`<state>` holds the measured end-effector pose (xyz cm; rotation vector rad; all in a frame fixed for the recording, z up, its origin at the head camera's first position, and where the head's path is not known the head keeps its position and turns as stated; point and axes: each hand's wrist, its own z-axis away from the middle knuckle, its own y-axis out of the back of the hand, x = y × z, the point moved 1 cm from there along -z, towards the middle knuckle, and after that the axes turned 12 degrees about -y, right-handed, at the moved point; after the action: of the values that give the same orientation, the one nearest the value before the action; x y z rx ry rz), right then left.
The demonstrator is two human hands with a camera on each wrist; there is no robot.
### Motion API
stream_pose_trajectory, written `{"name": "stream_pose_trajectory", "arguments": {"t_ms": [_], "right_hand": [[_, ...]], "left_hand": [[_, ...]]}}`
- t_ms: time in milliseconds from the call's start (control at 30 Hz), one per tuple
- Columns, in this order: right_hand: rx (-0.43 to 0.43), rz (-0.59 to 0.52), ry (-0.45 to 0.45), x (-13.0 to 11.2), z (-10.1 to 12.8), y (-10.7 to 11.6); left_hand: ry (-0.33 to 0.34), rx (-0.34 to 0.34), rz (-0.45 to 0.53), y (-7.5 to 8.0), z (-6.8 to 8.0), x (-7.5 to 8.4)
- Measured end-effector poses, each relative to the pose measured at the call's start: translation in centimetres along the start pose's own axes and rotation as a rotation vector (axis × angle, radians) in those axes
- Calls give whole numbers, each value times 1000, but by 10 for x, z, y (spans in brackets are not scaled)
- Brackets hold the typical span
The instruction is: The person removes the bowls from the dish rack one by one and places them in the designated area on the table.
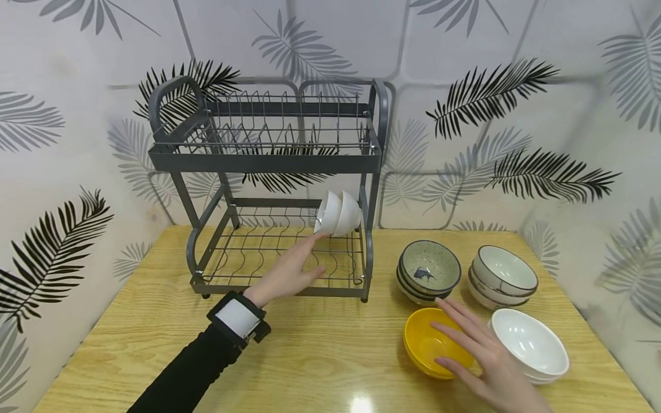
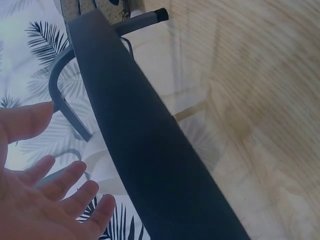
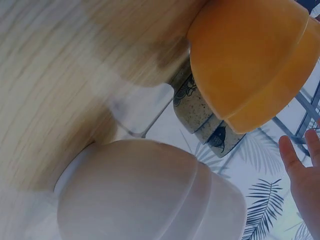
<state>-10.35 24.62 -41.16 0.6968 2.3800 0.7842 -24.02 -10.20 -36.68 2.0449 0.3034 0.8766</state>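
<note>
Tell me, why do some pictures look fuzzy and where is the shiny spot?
Head view: sharp, with a bright glare spot on the table near the bottom edge. Left wrist view: the dark rack bar is blurred. Right wrist view: the white bowls are soft, the wood smeared.

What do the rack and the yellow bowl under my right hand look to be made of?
Rack: likely metal, matte dark-grey coating, thin wire grids and tubular frame. Yellow bowl: smooth, uniform yellow with a soft sheen; glazed ceramic or plastic, can't tell which.

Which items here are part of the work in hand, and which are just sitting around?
In play: left hand at the white bowls in the dish rack; right hand over the yellow bowl.

Idle: speckled bowl stack, dark-rimmed bowl stack, white bowl stack.
</note>
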Motion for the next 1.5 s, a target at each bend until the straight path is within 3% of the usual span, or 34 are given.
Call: {"name": "stream_pose_trajectory", "arguments": {"t_ms": [333,633,800,1000,1167,1367,1500], "right_hand": [[-22,7,-2,-4,-5,-5],[-62,-21,-26,-10,-7,-8],[-59,-9,-32,-12,-9,-10],[-53,-18,-22,-13,-10,-12],[-56,-24,-23,-15,-11,-14],[-51,-31,-16,-15,-11,-14],[-49,-25,-26,-14,-11,-13]], "left_hand": [[109,10,150,3,-18,-12],[290,23,364,-3,-34,-21],[324,69,446,-8,-47,-31],[327,116,425,-11,-61,-41],[342,164,300,-13,-65,-46],[355,264,166,-14,-67,-49],[345,340,165,-13,-66,-49]]}}
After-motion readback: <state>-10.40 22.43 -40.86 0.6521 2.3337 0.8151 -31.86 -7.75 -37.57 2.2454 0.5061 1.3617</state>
